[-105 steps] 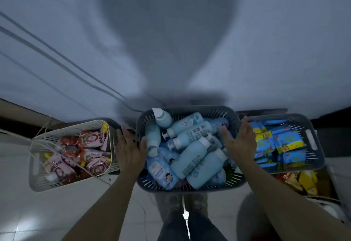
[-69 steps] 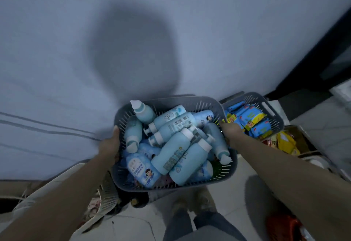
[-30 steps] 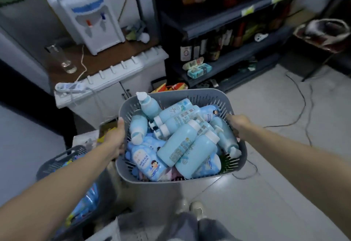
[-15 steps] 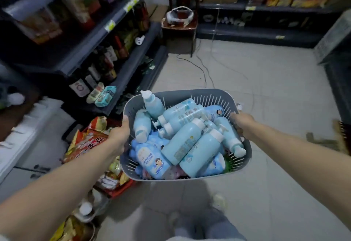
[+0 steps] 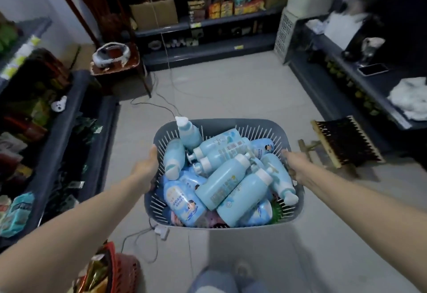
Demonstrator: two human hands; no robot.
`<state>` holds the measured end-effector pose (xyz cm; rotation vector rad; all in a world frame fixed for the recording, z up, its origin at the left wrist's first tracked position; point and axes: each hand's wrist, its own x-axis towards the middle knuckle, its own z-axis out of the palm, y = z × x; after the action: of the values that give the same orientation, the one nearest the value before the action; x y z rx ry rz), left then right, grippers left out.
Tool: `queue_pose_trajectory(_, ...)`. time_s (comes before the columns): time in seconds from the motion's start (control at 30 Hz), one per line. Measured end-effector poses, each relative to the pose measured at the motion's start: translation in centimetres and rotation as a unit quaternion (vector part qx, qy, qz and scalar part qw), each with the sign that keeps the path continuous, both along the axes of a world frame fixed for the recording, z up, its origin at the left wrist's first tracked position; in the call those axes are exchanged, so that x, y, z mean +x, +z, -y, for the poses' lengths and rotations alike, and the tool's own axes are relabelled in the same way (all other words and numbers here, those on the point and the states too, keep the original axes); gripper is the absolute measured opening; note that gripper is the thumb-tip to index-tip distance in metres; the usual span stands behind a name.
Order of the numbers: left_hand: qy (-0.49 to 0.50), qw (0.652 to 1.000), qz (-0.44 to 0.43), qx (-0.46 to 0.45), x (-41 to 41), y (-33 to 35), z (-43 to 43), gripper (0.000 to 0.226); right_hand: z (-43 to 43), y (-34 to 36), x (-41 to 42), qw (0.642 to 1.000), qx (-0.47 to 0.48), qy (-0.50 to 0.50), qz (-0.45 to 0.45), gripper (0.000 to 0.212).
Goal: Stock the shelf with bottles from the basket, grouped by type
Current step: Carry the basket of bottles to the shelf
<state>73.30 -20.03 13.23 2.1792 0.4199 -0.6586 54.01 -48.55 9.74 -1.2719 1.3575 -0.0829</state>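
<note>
A grey slotted basket [image 5: 231,123] hangs in the air in front of me, above the tiled floor. It is full of several light-blue bottles [image 5: 221,181] with white caps, lying piled on each other; one stands upright at the back left. My left hand [image 5: 145,168] grips the basket's left rim. My right hand [image 5: 294,162] grips its right rim. Dark shelves [image 5: 208,22] with goods run along the far wall, and more shelving stands on the left and the right.
A wooden chair [image 5: 111,38] with a white object on its seat stands at the back left. Cables and a plug [image 5: 163,232] lie on the floor. A broom head [image 5: 346,140] lies on the right. A red basket [image 5: 122,269] of snacks sits at the lower left.
I have lifted the basket from between two other baskets by a wall and turned with it into the shop aisle. Both hands keep hold of its rim.
</note>
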Motion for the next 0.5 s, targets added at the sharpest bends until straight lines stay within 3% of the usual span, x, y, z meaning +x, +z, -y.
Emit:
queue_pose_trajectory(0.17, -0.093, 0.996, 0.004, 0.013, 2.7, -0.7, 10.3, 0.070, 6.7, 0.3, -1.5, 0.996, -0.002, -0.084, -0.005, 0.031)
queue_pose_trajectory(0.5, -0.279, 0.960, 0.017, 0.002, 7.0, -2.1, 31.8, 0.082, 17.8, 0.7, -4.8, 0.963, 0.012, -0.271, 0.001, 0.033)
